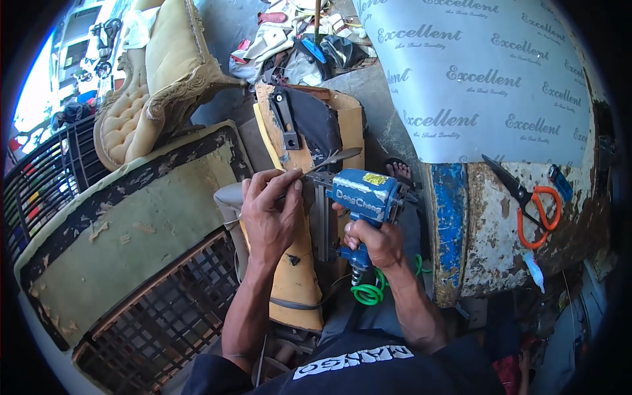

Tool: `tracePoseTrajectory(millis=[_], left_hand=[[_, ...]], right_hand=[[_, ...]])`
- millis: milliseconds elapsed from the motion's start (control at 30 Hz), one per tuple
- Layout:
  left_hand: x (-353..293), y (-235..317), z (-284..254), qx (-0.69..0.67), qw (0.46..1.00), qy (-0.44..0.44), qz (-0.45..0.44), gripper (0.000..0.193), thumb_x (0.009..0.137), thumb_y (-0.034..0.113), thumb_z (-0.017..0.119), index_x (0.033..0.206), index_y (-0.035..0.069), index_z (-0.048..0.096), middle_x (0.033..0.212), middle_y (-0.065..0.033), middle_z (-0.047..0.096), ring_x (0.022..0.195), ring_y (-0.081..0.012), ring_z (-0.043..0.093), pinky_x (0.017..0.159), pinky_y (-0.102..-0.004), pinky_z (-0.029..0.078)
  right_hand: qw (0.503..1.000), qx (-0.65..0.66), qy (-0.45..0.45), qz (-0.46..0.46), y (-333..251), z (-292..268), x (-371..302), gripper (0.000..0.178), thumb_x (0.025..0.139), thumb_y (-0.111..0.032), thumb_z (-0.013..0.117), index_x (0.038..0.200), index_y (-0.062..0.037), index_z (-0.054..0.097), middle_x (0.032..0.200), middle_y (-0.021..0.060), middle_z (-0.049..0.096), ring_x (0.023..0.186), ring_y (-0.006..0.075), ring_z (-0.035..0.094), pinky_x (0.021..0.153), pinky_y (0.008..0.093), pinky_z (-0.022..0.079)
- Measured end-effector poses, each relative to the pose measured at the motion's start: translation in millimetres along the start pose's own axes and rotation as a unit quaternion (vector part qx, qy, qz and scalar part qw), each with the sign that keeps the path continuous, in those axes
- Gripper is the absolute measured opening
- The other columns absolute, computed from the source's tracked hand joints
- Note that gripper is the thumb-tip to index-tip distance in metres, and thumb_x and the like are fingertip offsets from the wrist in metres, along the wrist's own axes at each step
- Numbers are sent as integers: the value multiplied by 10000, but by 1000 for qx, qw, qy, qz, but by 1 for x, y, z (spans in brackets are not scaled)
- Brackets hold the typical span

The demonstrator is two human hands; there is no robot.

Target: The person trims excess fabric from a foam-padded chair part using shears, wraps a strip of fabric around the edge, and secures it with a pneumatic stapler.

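Curving into the dark rim on the far left, a black slatted metal piece (41, 191) gets cut off, so no clue about its full shape. Next is a cream tufted sofa with a carved frame (125, 128), then a worn green panel with ragged dark edging (131, 230). The left hand (268, 214) has thumb and fingers pinched together on a thin dark grey strip (343, 156); its near end is hidden by the fingers. Below is a long yellow foam-and-wood piece (293, 276), partly covered by the left forearm. The right hand (376, 242) is wrapped around the handle of a blue pistol-shaped power tool (362, 192), out in front of the body with its nose by the strip; can't tell if they touch. A bright green coiled hose (368, 294) hangs under it, join hard to make out. Far right, orange-handled scissors (540, 209) lie on a peeling blue-and-white surface (484, 243), partly hidden by a grey printed sheet (487, 99).
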State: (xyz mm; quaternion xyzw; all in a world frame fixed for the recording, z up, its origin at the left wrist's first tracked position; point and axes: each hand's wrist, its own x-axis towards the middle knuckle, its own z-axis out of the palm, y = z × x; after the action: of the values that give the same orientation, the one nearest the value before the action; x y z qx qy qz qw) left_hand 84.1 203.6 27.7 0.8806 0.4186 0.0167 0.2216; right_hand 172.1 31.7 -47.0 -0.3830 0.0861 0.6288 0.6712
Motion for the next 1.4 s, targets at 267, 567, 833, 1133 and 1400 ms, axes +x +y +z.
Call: tracePoseTrajectory(millis=[267,567,833,1133,1400], left_hand=[[-1,-1,1,-13,1000,14,-8,246,892,87,752,1135,88,790,1001,-84,694,945,-245,595,888,-364,476],[-3,-10,-1,-35,999,9,-16,265,914,93,741,1176,77,782,1017,-89,708,947,-240,598,899,-364,468],[-3,-21,-11,-72,997,13,-7,232,912,82,744,1140,63,785,1012,-103,731,919,-246,643,863,-365,493],[-14,-19,-18,-98,994,35,-31,168,885,54,770,1052,39,784,1000,-99,721,941,-244,688,830,-343,545],[-22,-24,-9,-113,991,69,-11,184,866,46,773,1050,38,780,999,-106,711,922,-267,682,810,-360,549]], right_hand=[[998,48,-8,31,8,-7,3,444,846,22,562,1281,10,654,1133,111,733,605,87,562,556,274,488],[999,23,-29,34,1,-7,11,418,835,26,550,1240,18,649,1050,101,721,585,83,541,549,273,474],[997,31,-44,62,-7,-1,8,382,848,9,535,1213,27,647,830,50,642,583,79,516,561,271,459],[963,-245,92,-68,-9,15,-48,160,843,-80,677,988,-21,711,790,57,668,643,192,634,641,352,520],[751,-576,71,-313,-13,58,-57,65,841,-66,714,852,-39,657,793,92,651,690,278,638,681,415,520]])
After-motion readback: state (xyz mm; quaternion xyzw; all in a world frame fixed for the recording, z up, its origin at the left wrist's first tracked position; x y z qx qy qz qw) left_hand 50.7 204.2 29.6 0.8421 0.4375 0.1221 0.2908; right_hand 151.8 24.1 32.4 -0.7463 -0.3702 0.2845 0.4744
